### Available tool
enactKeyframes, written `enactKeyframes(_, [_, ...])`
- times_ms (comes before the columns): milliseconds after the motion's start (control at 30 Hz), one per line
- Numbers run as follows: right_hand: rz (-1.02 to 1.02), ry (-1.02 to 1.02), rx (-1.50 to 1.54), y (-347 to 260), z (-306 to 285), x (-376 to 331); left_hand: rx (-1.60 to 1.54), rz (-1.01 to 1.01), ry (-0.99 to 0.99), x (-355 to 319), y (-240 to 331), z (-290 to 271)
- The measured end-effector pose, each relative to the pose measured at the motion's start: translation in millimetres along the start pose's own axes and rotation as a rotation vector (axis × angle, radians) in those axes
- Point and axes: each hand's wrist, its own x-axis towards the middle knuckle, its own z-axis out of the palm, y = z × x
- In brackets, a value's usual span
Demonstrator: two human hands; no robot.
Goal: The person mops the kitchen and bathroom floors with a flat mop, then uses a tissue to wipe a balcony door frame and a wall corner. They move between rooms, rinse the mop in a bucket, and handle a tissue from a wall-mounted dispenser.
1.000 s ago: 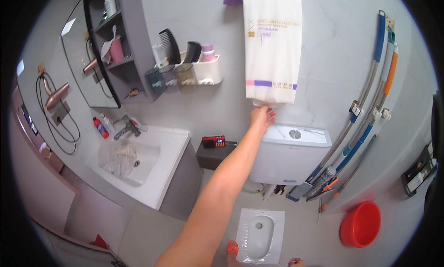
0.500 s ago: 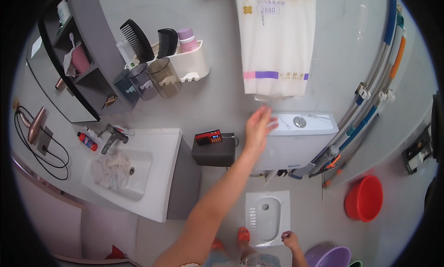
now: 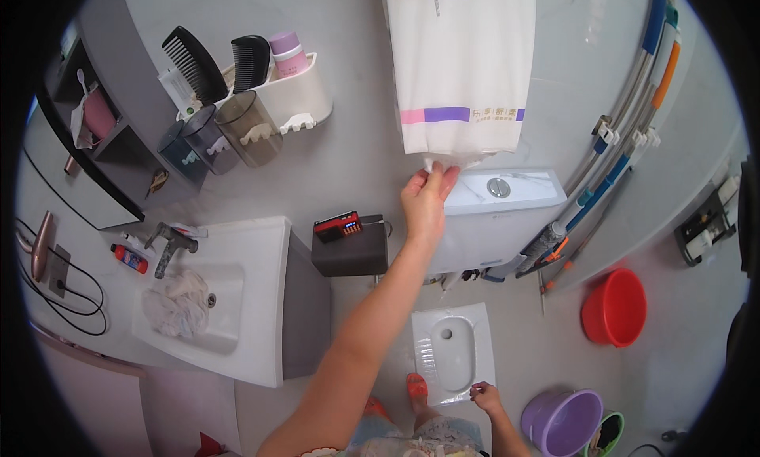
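A tall white tissue pack [image 3: 459, 69] with a pink and purple stripe hangs on the wall. White tissue [image 3: 467, 161] sticks out of its lower end. My left hand [image 3: 426, 199] reaches up there, thumb and fingers pinching the tissue's edge. Below and to the right of it stands the white toilet cistern [image 3: 500, 211] with a round flush button. My right hand [image 3: 486, 396] hangs low beside the rim of the squat toilet [image 3: 423, 354], fingers curled together. Whatever it may hold is too small to make out.
At left, a white sink [image 3: 249, 314] holds wet cloth [image 3: 178, 302]. A red radio [image 3: 338, 226] sits on a dark box [image 3: 348, 257]. Combs and cups fill a wall rack [image 3: 297, 93]. Mop poles [image 3: 625, 124], a red bucket [image 3: 613, 308] and a purple bucket [image 3: 562, 421] stand at right.
My left hand has come up to the pack's lower end and closed on the tissue. My right hand stays low, fingers curled. The whole view has shifted slightly.
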Motion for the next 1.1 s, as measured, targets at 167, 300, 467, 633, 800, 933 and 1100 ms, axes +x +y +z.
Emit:
enactKeyframes(167, [-0.008, -0.016, -0.04, -21.6, -16.9, 4.2, -0.054, 0.014, 0.014, -25.4, -10.4, -2.6])
enactKeyframes(300, [-0.157, 0.048, -0.028, -59.0, -36.3, 14.4, -0.058, 0.001, -0.037, -12.0, -2.1, 5.3])
enactKeyframes(467, [-0.208, 0.011, 0.196, -141.0, -51.4, 20.4, -0.068, -0.1, -0.102, 18.2, 13.6, 18.6])
enactKeyframes(633, [-0.697, 0.102, 0.27, -305.5, -107.3, 24.8, -0.101, -0.134, -0.082, 16.1, 12.7, 25.5])
enactKeyframes(800, [-0.98, 0.064, 0.353, -451.4, -134.2, -6.2, -0.182, -0.144, -0.016, 9.8, 12.2, 30.2])
enactKeyframes(933, [-0.887, 0.129, 0.505, -517.1, -124.7, -14.6, -0.009, -0.053, 0.024, 7.8, 8.5, 29.8])
enactKeyframes(1100, [-0.802, 0.046, 0.514, -541.8, -108.7, -1.4, 0.014, 0.086, 0.045, -1.4, -0.6, 23.3])
